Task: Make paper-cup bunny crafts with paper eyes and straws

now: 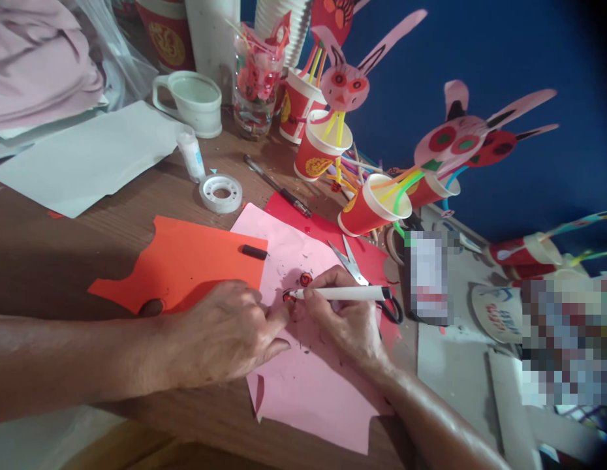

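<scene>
My right hand (350, 320) is closed around a white marker pen (342, 294), its dark tip on a small orange paper circle (288, 296). My left hand (235, 326) lies with curled fingers on the paper, and one fingertip holds down that circle's edge. Just above is a second small orange circle (306, 279) with black marks. Both circles lie on a pink paper sheet (323, 405). Partly under my left hand is a cut orange sheet (200, 254), with a black pen cap (255, 252) on it. Scissors (351, 261) lie open beyond my right hand.
Behind stand red paper cups (320, 147) holding pink rabbit-faced paper figures (345, 88) on coloured stems. A tape roll (221, 194), glue bottle (190, 153), black pen (279, 187), white mug (193, 104) and glass jar (257, 85) are nearby. A phone (428, 277) lies right.
</scene>
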Tool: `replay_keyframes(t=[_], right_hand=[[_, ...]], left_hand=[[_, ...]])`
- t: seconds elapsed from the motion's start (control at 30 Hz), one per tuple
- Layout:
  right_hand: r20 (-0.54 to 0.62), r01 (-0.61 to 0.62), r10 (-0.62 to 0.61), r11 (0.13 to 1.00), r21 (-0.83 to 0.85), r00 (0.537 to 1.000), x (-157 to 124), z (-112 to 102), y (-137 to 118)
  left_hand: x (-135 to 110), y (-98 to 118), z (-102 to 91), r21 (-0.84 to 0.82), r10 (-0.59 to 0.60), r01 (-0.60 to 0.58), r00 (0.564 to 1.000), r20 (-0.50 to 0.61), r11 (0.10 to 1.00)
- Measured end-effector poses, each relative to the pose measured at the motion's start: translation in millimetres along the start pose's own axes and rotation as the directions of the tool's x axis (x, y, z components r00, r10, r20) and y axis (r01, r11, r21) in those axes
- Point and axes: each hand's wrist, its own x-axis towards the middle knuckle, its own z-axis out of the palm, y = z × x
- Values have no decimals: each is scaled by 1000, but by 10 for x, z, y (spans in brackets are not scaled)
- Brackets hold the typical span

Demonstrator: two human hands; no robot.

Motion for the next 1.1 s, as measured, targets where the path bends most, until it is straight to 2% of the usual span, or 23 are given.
replay_keyframes(t=[0.33,0.53,0.73,0.87,1.1], right_hand=[[-7,-70,70,998,-9,998,9,-42,-29],[-8,-68,68,998,8,998,13,-45,-41],[-4,-99,100,990,100,995,-14,-76,34],[-72,-59,71,985,162,995,-30,-78,116],[-53,-29,37,990,139,998,-27,-40,90]], left_hand=[[8,-6,3,-13,-13,13,1000,9,1000],[4,-10,-3,-2,-5,5,1000,14,1000],[4,-12,-9,9,-13,13,999,36,1000],[6,-6,-40,7,-30,30,999,35,1000],[13,-11,-64,-15,-68,69,995,71,998]])
